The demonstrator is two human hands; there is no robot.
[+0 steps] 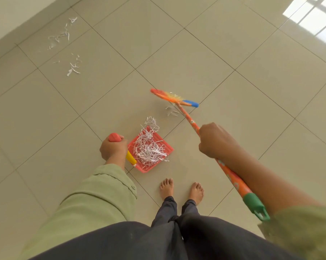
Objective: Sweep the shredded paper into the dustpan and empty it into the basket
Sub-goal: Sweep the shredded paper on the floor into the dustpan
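A red dustpan (pixel 167 147) lies on the tiled floor just ahead of my feet, holding a heap of shredded paper (pixel 149 147). My left hand (pixel 113 149) grips the red top of its yellow upright handle (pixel 130 157). My right hand (pixel 215 140) grips the orange broom handle (pixel 233 177), whose green end sits by my forearm. The broom head (pixel 174 98), orange with a blue tip, is beyond the pan. A few loose strips (pixel 171 110) lie under it. More shreds (pixel 64 45) are scattered far left near the wall. No basket is in view.
My bare feet (pixel 181 189) stand right behind the dustpan. A wall runs along the upper left corner. Bright window light reflects off the tiles (pixel 316 17) at the upper right. Open beige tile floor spreads all around.
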